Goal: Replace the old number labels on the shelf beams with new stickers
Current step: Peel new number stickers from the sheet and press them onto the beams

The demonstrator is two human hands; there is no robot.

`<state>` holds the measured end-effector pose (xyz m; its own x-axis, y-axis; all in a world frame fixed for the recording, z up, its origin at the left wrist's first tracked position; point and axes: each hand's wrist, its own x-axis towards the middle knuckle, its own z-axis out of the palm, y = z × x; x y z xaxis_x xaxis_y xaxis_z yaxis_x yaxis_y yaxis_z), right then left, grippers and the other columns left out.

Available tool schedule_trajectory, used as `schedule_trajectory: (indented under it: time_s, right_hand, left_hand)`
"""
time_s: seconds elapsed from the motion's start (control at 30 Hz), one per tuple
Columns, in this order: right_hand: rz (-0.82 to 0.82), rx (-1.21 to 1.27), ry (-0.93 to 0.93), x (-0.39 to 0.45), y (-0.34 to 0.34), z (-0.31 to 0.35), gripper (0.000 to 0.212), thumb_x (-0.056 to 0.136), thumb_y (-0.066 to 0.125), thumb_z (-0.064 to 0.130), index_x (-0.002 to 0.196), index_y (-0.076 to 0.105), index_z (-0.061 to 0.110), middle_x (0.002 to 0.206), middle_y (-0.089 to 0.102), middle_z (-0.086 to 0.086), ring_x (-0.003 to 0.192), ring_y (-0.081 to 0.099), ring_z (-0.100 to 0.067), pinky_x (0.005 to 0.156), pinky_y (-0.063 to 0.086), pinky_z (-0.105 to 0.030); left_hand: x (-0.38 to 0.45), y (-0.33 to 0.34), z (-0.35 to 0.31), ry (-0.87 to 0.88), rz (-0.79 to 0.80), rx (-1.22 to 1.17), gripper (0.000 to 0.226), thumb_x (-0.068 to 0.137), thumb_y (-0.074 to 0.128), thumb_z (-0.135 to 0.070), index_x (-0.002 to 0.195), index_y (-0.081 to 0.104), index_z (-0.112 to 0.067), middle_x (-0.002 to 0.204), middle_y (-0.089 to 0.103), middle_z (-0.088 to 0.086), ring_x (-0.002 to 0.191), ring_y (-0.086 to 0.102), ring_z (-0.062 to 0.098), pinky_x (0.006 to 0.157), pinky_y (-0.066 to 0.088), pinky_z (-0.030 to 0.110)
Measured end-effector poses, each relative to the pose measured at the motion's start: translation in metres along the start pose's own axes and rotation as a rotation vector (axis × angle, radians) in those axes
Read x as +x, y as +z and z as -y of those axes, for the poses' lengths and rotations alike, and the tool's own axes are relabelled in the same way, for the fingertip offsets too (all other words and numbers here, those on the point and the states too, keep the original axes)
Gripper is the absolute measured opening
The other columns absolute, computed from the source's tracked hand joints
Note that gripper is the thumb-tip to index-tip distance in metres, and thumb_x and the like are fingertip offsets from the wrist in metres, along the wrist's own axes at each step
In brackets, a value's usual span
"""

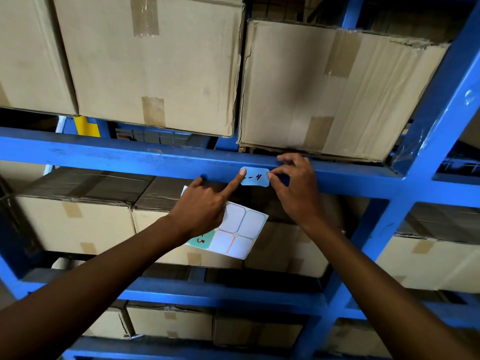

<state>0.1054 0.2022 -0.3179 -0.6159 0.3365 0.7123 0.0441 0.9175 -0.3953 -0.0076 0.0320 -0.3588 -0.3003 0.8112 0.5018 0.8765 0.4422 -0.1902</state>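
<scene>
Now sticker (255, 177) lies lengthwise along beam (130, 154).

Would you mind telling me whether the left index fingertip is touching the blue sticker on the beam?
Touching. The head view shows the left hand with its index fingertip pressed on the left end of the blue sticker, covering part of its writing.

Blue shelf beam (130, 157) under cardboard boxes (155, 63)
</scene>
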Motion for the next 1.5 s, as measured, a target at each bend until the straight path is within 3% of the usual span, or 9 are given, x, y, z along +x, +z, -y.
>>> schedule_trajectory:
  time_s: [0.13,0.5,0.63,0.9,1.07,1.17,1.27,1.33,1.5]
  right_hand:
    - [-0.023,-0.007,0.014,0.001,0.002,0.001,0.011,0.082,0.066,0.014,0.088,0.071,0.005,0.111,0.06,-0.01,0.107,0.05,-0.02,0.091,0.044,-0.038]
    - [0.059,-0.135,0.005,0.011,-0.015,-0.01,0.016,0.08,0.07,0.024,0.079,0.067,0.007,0.105,0.061,-0.007,0.101,0.051,-0.017,0.079,0.031,-0.021]
    - [0.125,-0.139,-0.124,0.016,-0.02,-0.01,0.025,0.075,0.074,0.032,0.079,0.064,0.01,0.099,0.06,-0.007,0.093,0.052,-0.02,0.076,0.039,-0.027]
    - [0.195,-0.431,-0.292,0.035,-0.012,-0.016,0.072,0.063,0.067,0.065,0.108,0.052,0.011,0.11,0.055,-0.012,0.097,0.049,-0.028,0.083,0.036,-0.036]
    - [0.227,-0.409,-0.288,0.036,-0.011,-0.028,0.074,0.065,0.062,0.069,0.112,0.053,0.012,0.115,0.056,-0.012,0.104,0.049,-0.027,0.09,0.036,-0.037]
    - [0.256,-0.384,-0.272,0.036,-0.012,-0.03,0.07,0.068,0.062,0.066,0.114,0.054,0.014,0.117,0.056,-0.009,0.108,0.048,-0.025,0.093,0.034,-0.036]
    - [0.28,-0.283,-0.25,0.036,-0.018,-0.029,0.057,0.075,0.065,0.053,0.116,0.057,0.015,0.117,0.056,-0.007,0.11,0.047,-0.024,0.093,0.032,-0.035]
    - [0.235,-0.1,-0.181,0.034,-0.03,-0.029,0.044,0.078,0.067,0.043,0.111,0.061,0.014,0.113,0.059,-0.006,0.108,0.049,-0.022,0.093,0.035,-0.035]
    - [-0.098,0.138,-0.077,0.013,-0.076,-0.042,0.015,0.086,0.064,0.022,0.093,0.069,0.009,0.095,0.065,-0.006,0.096,0.059,-0.018,0.087,0.046,-0.032]
  left_hand:
    - [0.0,-0.001,0.0,-0.005,0.008,0.014,0.084,0.092,0.047,-0.027,0.142,-0.02,-0.028,0.081,0.071,0.013,0.073,0.065,0.029,0.103,0.035,0.039]
    - [-0.001,0.003,0.008,0.046,0.049,0.124,0.088,0.093,0.041,-0.027,0.137,-0.036,-0.027,0.072,0.068,0.008,0.073,0.063,0.03,0.106,0.029,0.041]
    - [-0.006,0.008,0.012,0.088,0.058,0.174,0.087,0.092,0.041,-0.026,0.141,-0.03,-0.029,0.077,0.071,0.009,0.074,0.064,0.029,0.102,0.03,0.04]
    - [-0.007,0.006,0.016,0.092,0.053,0.191,0.089,0.09,0.043,-0.022,0.141,-0.031,-0.032,0.074,0.069,0.009,0.07,0.063,0.029,0.096,0.035,0.04]
    - [-0.009,0.004,0.015,0.078,0.006,0.187,0.088,0.088,0.053,-0.022,0.147,-0.011,-0.03,0.071,0.069,0.009,0.068,0.065,0.028,0.095,0.041,0.042]
    - [-0.009,0.005,0.014,0.048,0.064,0.143,0.083,0.093,0.042,-0.027,0.144,-0.023,-0.032,0.072,0.068,0.006,0.065,0.062,0.025,0.095,0.038,0.039]
    - [-0.01,0.003,0.007,0.003,0.064,-0.017,0.079,0.093,0.038,-0.03,0.141,-0.024,-0.035,0.066,0.064,0.004,0.049,0.046,0.017,0.07,0.04,0.032]
    - [-0.01,0.001,-0.004,-0.029,0.105,-0.252,0.079,0.092,0.043,-0.028,0.141,-0.017,-0.04,0.07,0.067,0.006,0.051,0.051,0.016,0.056,0.034,0.027]
    - [0.013,-0.002,-0.055,-0.086,0.129,-1.027,0.081,0.084,0.055,-0.008,0.147,0.015,-0.04,0.061,0.056,0.0,0.05,0.049,0.01,0.05,0.041,0.022]
